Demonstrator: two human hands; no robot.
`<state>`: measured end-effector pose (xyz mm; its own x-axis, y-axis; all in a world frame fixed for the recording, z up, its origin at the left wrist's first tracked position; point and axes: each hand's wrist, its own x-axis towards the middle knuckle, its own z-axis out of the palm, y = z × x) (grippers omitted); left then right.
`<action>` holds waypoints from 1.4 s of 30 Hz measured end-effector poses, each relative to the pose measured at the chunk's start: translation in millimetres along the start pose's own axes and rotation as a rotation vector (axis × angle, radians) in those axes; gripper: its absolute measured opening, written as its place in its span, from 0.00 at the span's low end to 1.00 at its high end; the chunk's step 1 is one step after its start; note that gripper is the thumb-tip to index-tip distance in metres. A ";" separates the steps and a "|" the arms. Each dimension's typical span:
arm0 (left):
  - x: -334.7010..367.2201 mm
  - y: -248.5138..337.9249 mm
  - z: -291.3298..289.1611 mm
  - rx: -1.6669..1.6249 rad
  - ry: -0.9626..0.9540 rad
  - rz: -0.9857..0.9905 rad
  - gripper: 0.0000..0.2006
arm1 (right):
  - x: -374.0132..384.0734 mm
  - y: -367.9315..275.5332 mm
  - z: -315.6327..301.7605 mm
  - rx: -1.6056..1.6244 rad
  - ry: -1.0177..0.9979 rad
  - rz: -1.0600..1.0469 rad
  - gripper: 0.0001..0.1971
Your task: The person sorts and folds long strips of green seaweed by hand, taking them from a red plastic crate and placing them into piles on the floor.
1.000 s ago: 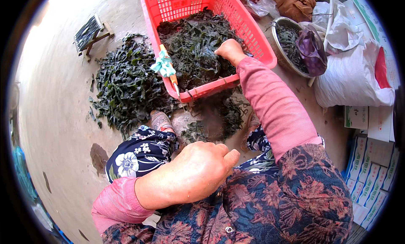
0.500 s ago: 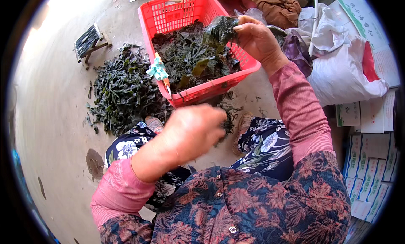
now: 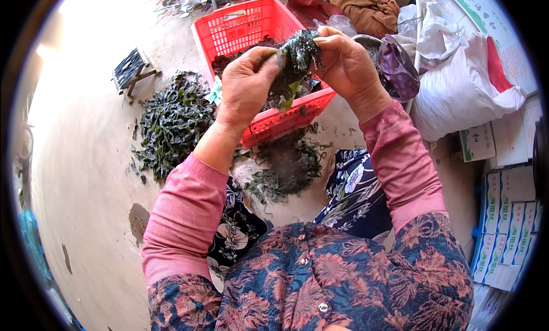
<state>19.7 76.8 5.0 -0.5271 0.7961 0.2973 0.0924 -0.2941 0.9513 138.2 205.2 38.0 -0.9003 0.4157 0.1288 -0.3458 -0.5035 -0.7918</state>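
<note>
A dark green, wrinkled piece of seaweed (image 3: 300,54) is stretched between my two hands, above the red plastic basket (image 3: 245,29). My left hand (image 3: 247,82) pinches its left edge between thumb and fingers. On the other side, the fingers of my right hand (image 3: 351,62) are closed on its upper right edge. More dark seaweed (image 3: 234,59) lies in the basket, partly hidden behind my hands. A teal cloth strip (image 3: 215,91) shows at the basket's left rim, mostly covered by my left wrist.
Left of the basket, a heap of seaweed (image 3: 171,125) lies on the concrete floor beside a small folding stool (image 3: 134,74). Seaweed scraps (image 3: 286,171) lie between my feet. On the right are a purple bag (image 3: 397,68), a white sack (image 3: 457,96) and stacked cartons (image 3: 503,222).
My left hand has come up from in front of the basket and taken hold of the seaweed's left edge. My right hand keeps its hold. The view has shifted slightly.
</note>
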 end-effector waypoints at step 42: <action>-0.1 20.3 -80.9 0.026 0.481 0.130 0.09 | -7.6 60.2 -77.6 -1.600 -0.155 0.227 0.07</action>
<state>-46.7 27.9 17.7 -0.8394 0.4177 0.3477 0.2007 -0.3564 0.9125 144.7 230.6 -57.0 -0.9426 0.3204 -0.0938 0.3150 0.7607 -0.5676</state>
